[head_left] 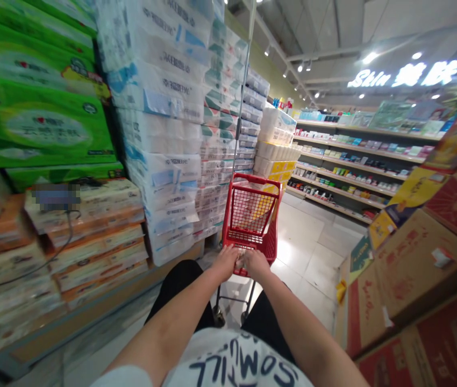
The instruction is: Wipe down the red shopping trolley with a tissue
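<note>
A red shopping cart (275, 244) with a mesh child-seat panel stands right in front of me, between my knees. On its near edge, at the handle, lies my left hand (226, 262), with its fingers bent over the red plastic. My right hand (256, 262) grips the same handle close beside it. Between the two hands a small pale patch shows on the handle; I cannot make out what it is. The undersides of my fingers are hidden. Little of the cart's inside can be seen through the mesh.
Tall stacks of wrapped tissue rolls (172, 134) border the left, beside green tissue packs (47, 121) and orange-white packs (103, 231) with a dark cable. Cardboard boxes (422, 258) are piled at right. Shelves of small goods (357, 156) stand beyond the tiled floor (307, 244).
</note>
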Demonstrator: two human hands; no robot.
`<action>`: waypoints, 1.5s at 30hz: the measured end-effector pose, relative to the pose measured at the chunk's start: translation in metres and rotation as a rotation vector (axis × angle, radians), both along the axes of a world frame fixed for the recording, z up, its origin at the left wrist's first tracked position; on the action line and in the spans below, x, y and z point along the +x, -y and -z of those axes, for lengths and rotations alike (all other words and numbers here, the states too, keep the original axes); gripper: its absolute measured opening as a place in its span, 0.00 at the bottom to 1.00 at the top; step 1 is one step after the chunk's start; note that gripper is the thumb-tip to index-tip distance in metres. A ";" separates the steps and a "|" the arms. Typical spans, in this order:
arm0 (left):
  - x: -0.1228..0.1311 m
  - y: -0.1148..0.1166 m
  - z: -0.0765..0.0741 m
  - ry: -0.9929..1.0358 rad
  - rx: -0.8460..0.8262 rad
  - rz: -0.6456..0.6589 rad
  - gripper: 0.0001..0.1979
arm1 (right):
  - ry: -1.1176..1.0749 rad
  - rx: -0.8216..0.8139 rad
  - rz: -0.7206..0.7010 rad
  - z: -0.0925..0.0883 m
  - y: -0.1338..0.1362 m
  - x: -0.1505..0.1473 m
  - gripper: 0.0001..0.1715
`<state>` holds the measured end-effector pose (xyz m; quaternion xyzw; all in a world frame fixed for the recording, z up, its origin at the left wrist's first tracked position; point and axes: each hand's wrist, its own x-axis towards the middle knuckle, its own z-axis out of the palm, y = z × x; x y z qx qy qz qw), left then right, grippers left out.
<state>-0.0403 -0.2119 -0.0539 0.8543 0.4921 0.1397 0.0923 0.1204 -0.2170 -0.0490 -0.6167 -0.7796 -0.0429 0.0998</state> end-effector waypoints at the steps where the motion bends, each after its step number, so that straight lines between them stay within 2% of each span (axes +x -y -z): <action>1: 0.000 0.000 0.000 0.002 0.001 0.002 0.28 | -0.005 0.001 -0.011 0.000 0.000 -0.005 0.14; 4: -0.003 0.001 0.000 0.005 0.010 0.015 0.28 | -0.020 0.006 0.000 -0.001 0.002 -0.004 0.16; 11: -0.006 -0.002 0.002 -0.037 0.010 0.037 0.29 | -0.026 0.011 0.108 -0.006 0.007 0.044 0.17; 13: -0.004 -0.004 0.002 -0.031 0.015 0.034 0.29 | -0.026 0.008 0.122 -0.005 0.005 0.040 0.18; 18: 0.004 -0.009 -0.001 -0.062 -0.006 0.035 0.26 | -0.035 0.010 0.082 0.003 -0.002 0.004 0.17; 20: 0.004 -0.010 0.000 -0.061 -0.003 0.036 0.26 | -0.043 0.018 0.062 0.005 -0.002 -0.001 0.16; 23: 0.003 -0.009 0.001 -0.074 0.001 0.043 0.28 | -0.052 0.023 0.056 0.006 0.000 0.014 0.14; 28: 0.007 -0.003 -0.001 -0.085 -0.015 0.050 0.31 | -0.052 0.028 0.125 0.002 0.006 0.049 0.15; 31: 0.012 -0.001 -0.002 -0.090 -0.008 0.040 0.31 | -0.044 0.026 0.140 0.002 0.004 0.040 0.15; 35: 0.014 -0.001 -0.003 -0.086 0.006 0.043 0.31 | -0.032 0.015 0.059 0.003 0.000 0.008 0.15; 37: 0.011 -0.001 -0.003 -0.089 0.004 0.045 0.30 | -0.032 0.017 0.030 0.002 0.000 0.003 0.15; 39: 0.007 -0.001 -0.002 -0.107 -0.003 0.044 0.31 | -0.029 0.019 0.030 -0.001 0.000 0.011 0.13; 45: 0.006 -0.002 -0.003 -0.138 -0.015 0.032 0.30 | -0.019 0.029 0.090 -0.009 0.006 0.066 0.12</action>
